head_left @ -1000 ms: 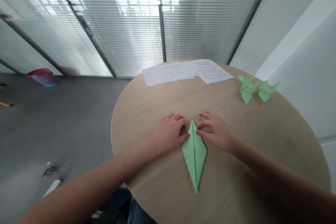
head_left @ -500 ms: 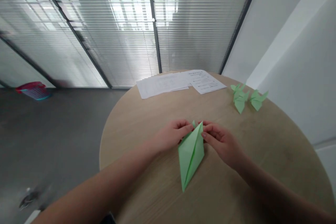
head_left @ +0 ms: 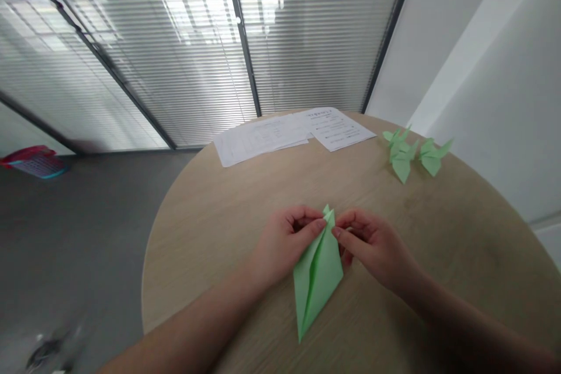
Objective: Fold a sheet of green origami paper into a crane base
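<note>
A green folded origami paper [head_left: 319, 274], shaped like a long diamond with a slit down its middle, points toward me above the round table. Near its far tip, my left hand [head_left: 291, 239] pinches the left edge between thumb and fingers. My right hand [head_left: 366, 242] grips the right edge just below the same tip, its thumb on top and fingers partly behind the paper. Two small points stick up at the far end between the hands. The undersides of the paper and some fingertips are hidden.
Several folded green paper cranes [head_left: 402, 155] stand at the right rear of the wooden table [head_left: 210, 210]. Printed white sheets [head_left: 263, 139] lie along its far edge. A red and blue basket [head_left: 35, 162] is on the floor at left. Blinds and a white wall border the table.
My view has shifted slightly. The paper's far tip now shows two points close together, and my left thumb has moved onto the paper near the tip.
</note>
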`<state>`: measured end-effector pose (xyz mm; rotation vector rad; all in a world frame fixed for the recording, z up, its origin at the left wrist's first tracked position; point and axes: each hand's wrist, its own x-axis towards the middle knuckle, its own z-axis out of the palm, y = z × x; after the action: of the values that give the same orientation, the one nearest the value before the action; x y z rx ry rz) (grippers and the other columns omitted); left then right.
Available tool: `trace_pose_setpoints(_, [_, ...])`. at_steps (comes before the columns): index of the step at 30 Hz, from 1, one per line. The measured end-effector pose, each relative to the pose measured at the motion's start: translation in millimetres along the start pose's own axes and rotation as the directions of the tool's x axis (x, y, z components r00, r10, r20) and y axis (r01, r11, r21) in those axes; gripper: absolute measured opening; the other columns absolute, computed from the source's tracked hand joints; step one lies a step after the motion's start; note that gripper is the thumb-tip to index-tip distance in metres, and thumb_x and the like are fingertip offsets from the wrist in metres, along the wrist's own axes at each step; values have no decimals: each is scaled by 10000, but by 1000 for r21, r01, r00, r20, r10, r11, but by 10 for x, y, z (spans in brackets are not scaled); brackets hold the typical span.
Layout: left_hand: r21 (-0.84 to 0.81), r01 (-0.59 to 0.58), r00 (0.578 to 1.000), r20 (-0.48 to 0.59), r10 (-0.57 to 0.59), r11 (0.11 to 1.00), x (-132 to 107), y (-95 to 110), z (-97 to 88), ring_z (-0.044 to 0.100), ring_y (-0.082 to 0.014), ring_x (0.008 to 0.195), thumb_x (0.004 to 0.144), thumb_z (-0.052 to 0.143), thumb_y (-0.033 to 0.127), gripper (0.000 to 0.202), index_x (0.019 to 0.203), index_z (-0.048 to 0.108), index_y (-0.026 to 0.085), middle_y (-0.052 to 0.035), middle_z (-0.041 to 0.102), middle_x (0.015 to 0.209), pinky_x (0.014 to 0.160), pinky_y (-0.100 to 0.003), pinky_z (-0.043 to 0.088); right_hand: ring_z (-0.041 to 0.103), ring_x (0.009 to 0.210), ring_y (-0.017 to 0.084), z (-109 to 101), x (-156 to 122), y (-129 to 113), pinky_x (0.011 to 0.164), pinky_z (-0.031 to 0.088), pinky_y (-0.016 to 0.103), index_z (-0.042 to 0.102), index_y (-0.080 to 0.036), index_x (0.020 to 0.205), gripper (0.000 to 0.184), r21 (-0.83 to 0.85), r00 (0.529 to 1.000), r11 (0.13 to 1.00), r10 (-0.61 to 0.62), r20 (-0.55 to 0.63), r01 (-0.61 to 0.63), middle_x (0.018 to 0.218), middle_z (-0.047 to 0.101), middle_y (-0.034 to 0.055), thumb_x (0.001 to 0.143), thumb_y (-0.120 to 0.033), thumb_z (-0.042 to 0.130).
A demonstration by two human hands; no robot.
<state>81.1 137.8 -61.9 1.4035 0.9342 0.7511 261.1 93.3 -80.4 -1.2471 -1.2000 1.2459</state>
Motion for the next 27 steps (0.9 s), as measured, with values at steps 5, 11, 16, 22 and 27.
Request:
trace_pose_setpoints(5, [24, -47, 998, -51, 48, 999, -15, -1, 45, 615, -129, 610, 865, 681, 371, 208, 925, 682, 172, -10, 693, 711, 546, -219, 443, 648, 499, 136, -3, 39, 26, 445, 545, 222, 684, -185, 824, 313, 51, 1000, 999, -9, -4, 9, 611, 681, -7, 830, -488, 759])
trace_pose_setpoints(11, [137, -121, 984, -112, 137, 983, -37, -8, 98, 593, -118, 581, 952, 574, 334, 177, 998, 660, 187, 10, 688, 692, 528, -205, 430, 631, 493, 127, 15, 55, -8, 439, 543, 215, 680, -185, 775, 333, 90, 1000, 996, 8, -17, -6, 582, 661, -15, 808, -503, 777])
trace_pose_setpoints(16, [211, -168, 970, -136, 199, 963, -48, -43, 109, 650, -141, 665, 981, 551, 334, 200, 1053, 669, 189, -17, 725, 770, 599, -232, 489, 629, 488, 134, 37, 67, -36, 437, 546, 231, 690, -185, 767, 339, 108, 999, 994, 13, -41, -9, 577, 666, -12, 754, -497, 823])
trace_pose_setpoints(22, [134, -184, 967, -153, 204, 974, -75, -36, 118, 684, -155, 721, 968, 583, 323, 205, 1085, 692, 194, -31, 738, 803, 631, -243, 522, 641, 508, 139, 54, 46, -29, 471, 562, 241, 719, -201, 764, 279, 89, 995, 994, -61, -73, 67, 596, 693, -2, 758, -457, 832])
trace_pose_setpoints(27, [-16, -123, 977, -179, 119, 992, -39, -34, 107, 687, -146, 688, 895, 664, 305, 153, 959, 711, 175, -46, 768, 838, 600, -233, 522, 659, 544, 154, 69, 11, 11, 490, 567, 256, 746, -223, 806, 216, 17, 978, 986, -160, -134, 164, 647, 717, 12, 813, -433, 795])
